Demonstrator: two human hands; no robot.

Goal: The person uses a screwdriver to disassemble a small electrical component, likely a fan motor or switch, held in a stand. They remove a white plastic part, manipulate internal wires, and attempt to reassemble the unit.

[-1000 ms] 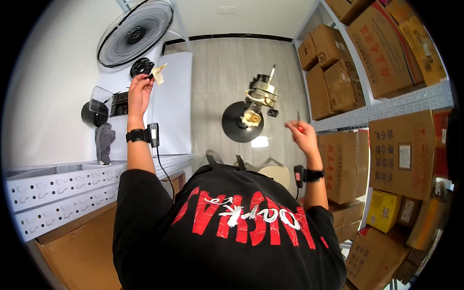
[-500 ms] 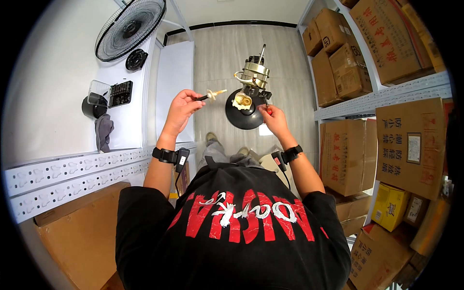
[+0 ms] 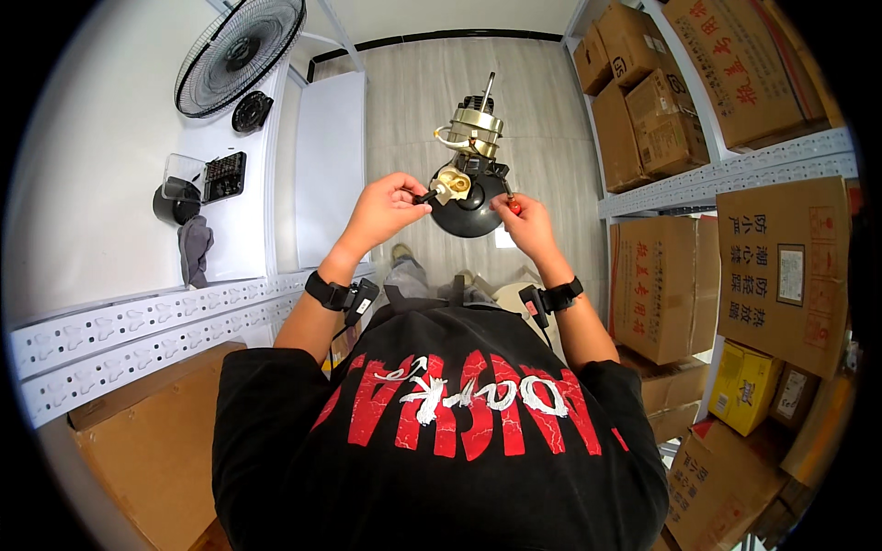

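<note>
A fan motor with a long metal shaft stands in front of me over a round black base. On its near side is an open, cream-coloured gearbox housing smeared with grease. My left hand pinches the black end of a small shaft piece, whose pale tip meets the housing's near-left edge. How far it sits inside is hidden. Beside the base on the right, my right hand is closed on a red-handled screwdriver, its thin blade up against the motor's bracket.
On the white shelf at left lie a fan grille, a black round part, a bit case with a clear lid and a grey cloth. Cardboard boxes fill the right-hand racks. A yellow box stands among them.
My left hand has moved right, bringing the greasy shaft piece from open air to the gearbox housing. My right hand stays by the motor with the screwdriver. The view has shifted slightly.
</note>
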